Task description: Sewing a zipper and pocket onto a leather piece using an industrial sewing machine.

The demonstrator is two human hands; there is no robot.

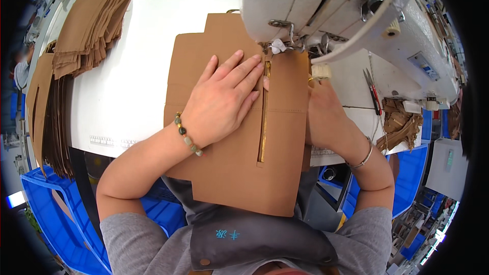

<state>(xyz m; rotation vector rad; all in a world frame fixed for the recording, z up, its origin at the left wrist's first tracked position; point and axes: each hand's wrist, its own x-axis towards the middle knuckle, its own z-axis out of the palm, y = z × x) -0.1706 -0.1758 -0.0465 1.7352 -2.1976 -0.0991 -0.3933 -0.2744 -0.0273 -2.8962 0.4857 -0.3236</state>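
A brown panel [224, 173] with stepped corners lies over the table's front edge, its far end under the sewing machine's needle area [277, 46]. A brass zipper [264, 122] runs lengthwise in a narrow slot in it. My left hand [221, 94] rests flat on the panel, left of the zipper, fingers stretched toward the needle. At the panel's right edge is my right hand [326, 102], with its fingers partly hidden under the panel and behind a small white part. A fingertip shows in the slot beside the zipper; whose hand it belongs to is unclear.
The white sewing machine [351, 10] overhangs the far right. Brown cut pieces [94, 25] are piled at far left, with more pieces [51, 112] hanging below. Red-handled snips [374, 94] and brown scraps [400, 122] lie at right. Blue bins [56, 209] flank me.
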